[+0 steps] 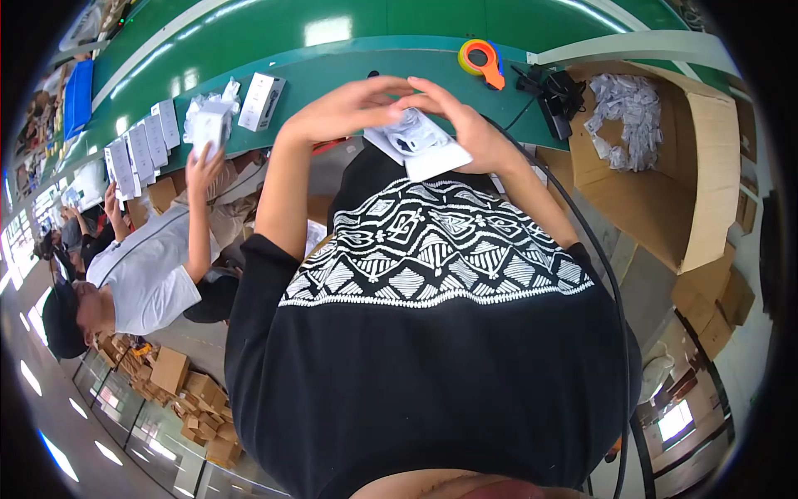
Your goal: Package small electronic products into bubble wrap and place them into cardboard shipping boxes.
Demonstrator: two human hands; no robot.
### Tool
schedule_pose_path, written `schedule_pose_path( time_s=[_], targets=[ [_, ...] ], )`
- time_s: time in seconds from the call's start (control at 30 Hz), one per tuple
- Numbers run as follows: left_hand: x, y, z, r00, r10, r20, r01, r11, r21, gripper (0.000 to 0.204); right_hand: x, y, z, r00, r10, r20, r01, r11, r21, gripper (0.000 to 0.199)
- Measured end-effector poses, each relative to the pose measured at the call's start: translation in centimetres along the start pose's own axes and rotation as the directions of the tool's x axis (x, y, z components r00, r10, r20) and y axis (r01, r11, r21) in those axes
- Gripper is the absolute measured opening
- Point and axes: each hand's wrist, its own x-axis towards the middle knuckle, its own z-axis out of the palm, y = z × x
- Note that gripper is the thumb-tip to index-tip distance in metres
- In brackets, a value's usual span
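Sitting between the left hand and right hand, fingers half-curled, an open white carton holds a plastic-bagged accessory: filling looks done, closing apparently remains. I cannot tell whether either hand grips. A closed white box stands farther left.

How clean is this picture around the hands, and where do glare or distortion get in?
Head view: left hand and right hand evenly lit, outlines readable; white package bright, little surface detail; glare patch on the glossy green surface beyond the table; fisheye bows the table's far edge, corners go black.
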Motion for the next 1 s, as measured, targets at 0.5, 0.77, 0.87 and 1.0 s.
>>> schedule_pose_path(
  time_s=[0.5, 0.77, 0.87, 1.0],
  targets=[
    [-0.4, 3.2, 6.5, 0.676, 0.297, -0.674, -0.274, 0.951, 0.144, 0.112, 2.4, -2.3, 1.2, 0.913, 0.104, -0.395, 0.027, 0.949, 0.313, 0.08],
    [-0.4, 4.3, 6.9, 0.682, 0.25, -0.687, -0.534, 0.812, -0.235, 0.105, 3.1, -2.9, 1.1, 0.739, -0.095, -0.667, 0.163, 0.986, 0.041, 0.062],
    [-1.4, 4.7, 7.4, 0.675, 0.167, -0.719, -0.461, 0.856, -0.234, 0.105, 2.0, -3.6, -0.1, 0.765, -0.33, -0.553, 0.043, 0.883, -0.467, 0.045],
    [-1.2, 3.7, 7.5, 0.67, 0.215, -0.71, -0.394, 0.914, -0.095, 0.104, 2.4, -6.4, -1.8, 0.875, -0.374, -0.309, 0.016, 0.659, -0.752, 0.026]
  ],
)
